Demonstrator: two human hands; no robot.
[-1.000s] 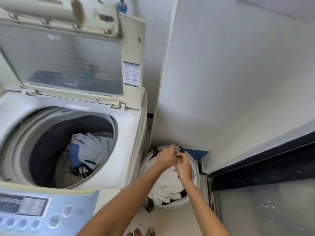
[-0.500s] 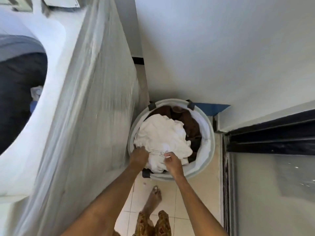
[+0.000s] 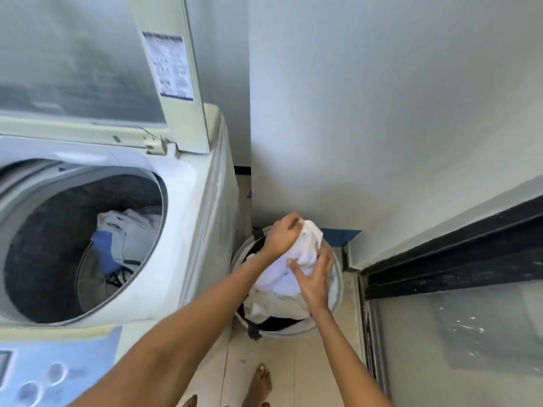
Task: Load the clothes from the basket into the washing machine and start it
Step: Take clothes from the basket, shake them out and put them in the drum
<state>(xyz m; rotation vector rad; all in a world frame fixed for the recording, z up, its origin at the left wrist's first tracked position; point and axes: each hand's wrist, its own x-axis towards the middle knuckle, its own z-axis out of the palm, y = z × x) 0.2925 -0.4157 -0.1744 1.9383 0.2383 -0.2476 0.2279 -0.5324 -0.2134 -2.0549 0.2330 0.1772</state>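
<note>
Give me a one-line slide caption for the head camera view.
Both hands, left and right, lift a white garment from the basket beside the open washing machine.

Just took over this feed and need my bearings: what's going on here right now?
A person is loading laundry. Both hands grip a bunched white garment over the basket on the floor: the left hand holds its top, the right hand its lower part. More white and dark clothes sit in the basket. The washing machine stands to the left with its lid up and a few clothes in the drum. It isn't loaded fully yet.
</note>
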